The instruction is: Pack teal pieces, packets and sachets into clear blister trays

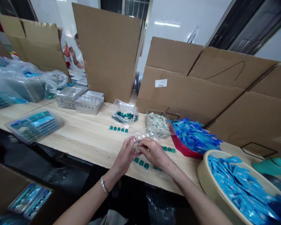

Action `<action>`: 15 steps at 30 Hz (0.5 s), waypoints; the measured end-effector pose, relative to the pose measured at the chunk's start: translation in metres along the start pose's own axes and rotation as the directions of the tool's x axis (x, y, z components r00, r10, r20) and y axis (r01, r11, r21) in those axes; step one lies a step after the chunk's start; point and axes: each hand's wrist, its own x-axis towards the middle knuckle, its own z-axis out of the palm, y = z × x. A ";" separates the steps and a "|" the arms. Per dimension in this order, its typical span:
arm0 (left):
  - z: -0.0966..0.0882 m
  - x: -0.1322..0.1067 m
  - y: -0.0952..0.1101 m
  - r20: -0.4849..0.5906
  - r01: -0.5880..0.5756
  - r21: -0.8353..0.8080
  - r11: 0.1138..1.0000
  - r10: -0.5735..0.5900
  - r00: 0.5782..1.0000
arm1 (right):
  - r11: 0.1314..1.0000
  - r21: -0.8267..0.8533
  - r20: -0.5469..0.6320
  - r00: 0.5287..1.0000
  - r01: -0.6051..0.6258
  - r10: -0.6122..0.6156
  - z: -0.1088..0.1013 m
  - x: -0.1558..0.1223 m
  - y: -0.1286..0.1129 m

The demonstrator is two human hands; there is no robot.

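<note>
Close together over the table's front part, my two hands meet at a clear plastic tray (144, 136). Its far edge shows beyond my fingers. My left hand (124, 157), with a silver bracelet at the wrist, grips the tray's left side. My right hand (154, 153) has its fingers pinched together beside the left fingertips; a small pale green thing shows between the hands, too blurred to name. Small green tiles (141, 163) lie in a clear tray just below my hands. More green tiles (168, 149) show right of my right hand, and a short row of green tiles (118, 128) lies beyond on the table.
Behind stand a bag of green pieces (125, 116) and a clear box of pale pieces (159, 122). Rightward are a red tray (178, 145) of blue packets and a cream tub (202, 172) of blue sachets. Clear cases (35, 125) lie left. Cardboard (178, 90) walls the back.
</note>
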 end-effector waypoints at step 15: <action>-0.009 0.004 0.003 -0.017 0.128 0.044 0.991 -0.127 0.992 | 0.983 -0.185 -0.114 0.993 -0.014 -0.007 0.008 -0.011 0.007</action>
